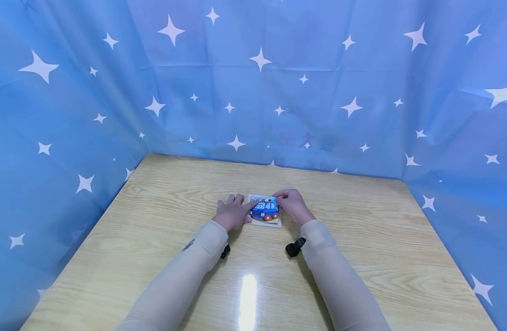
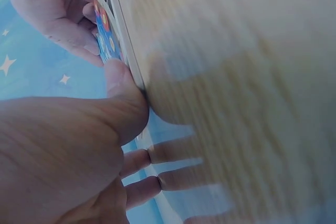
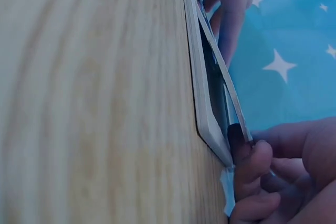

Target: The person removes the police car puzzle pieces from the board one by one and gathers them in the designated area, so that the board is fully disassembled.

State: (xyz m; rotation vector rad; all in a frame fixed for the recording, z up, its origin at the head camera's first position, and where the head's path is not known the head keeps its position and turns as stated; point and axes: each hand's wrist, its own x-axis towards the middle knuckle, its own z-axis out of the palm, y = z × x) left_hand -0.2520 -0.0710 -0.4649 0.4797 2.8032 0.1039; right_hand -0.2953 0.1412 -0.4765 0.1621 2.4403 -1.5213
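Observation:
A small pale board (image 1: 266, 224) lies flat on the table, carrying a thin picture panel (image 1: 264, 211) with a blue cartoon police car. My left hand (image 1: 231, 214) is at the board's left side, its index finger lying across the picture. In the left wrist view its thumb (image 2: 118, 77) presses on the board's edge, while other fingers touch the table. My right hand (image 1: 293, 205) pinches the panel's right end. The right wrist view shows that end of the panel (image 3: 233, 93) tilted up, with a gap above the board (image 3: 202, 103).
The wooden table (image 1: 340, 216) reaches out around the board on all sides. A blue curtain with white stars (image 1: 253, 105) hangs behind it and along both sides. A bright reflection lies on the near tabletop. Dark wrist cameras (image 1: 295, 247) hang under the sleeves.

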